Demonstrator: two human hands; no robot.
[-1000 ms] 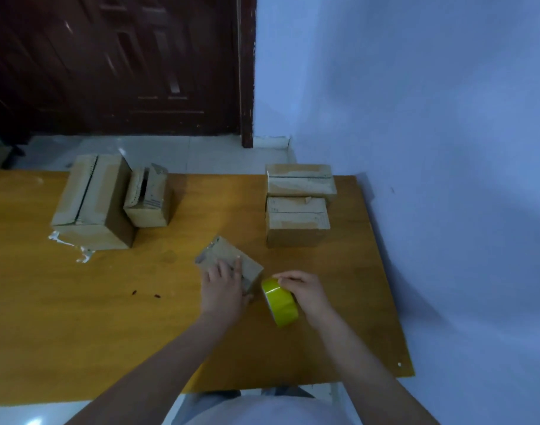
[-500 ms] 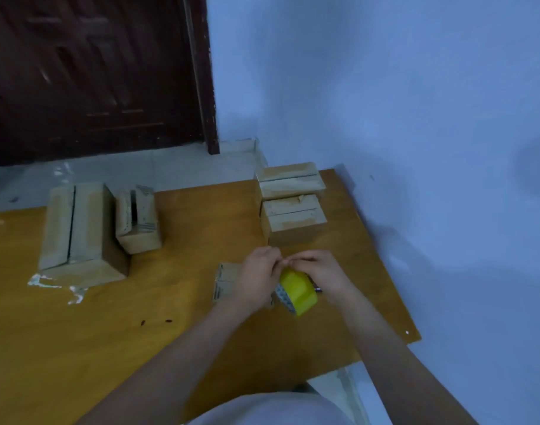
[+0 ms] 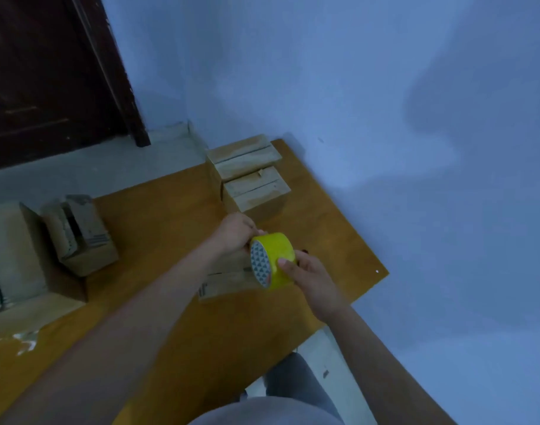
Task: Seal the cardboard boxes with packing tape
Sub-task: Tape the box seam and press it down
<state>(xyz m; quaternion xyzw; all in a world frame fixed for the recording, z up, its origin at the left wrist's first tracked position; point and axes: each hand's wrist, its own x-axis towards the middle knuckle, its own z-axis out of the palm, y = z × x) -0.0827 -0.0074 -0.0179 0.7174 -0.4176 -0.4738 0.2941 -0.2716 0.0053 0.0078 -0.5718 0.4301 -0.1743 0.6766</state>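
Lifted off the counter (image 3: 324,216) since a second ago, the tape roll (image 3: 271,259) now hangs above the small box (image 3: 222,283); right hand (image 3: 308,276) grips it, left hand (image 3: 236,231) seemingly pinches its far edge.

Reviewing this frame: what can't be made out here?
- Small box, head view: mostly hidden under the left forearm and tape roll; flaps unreadable.
- Left hand fingertips: behind the roll, so any pulled tape end is unseen.
- Large box: cut off by the left edge.
- Dark object beside the right hand: too small to identify.
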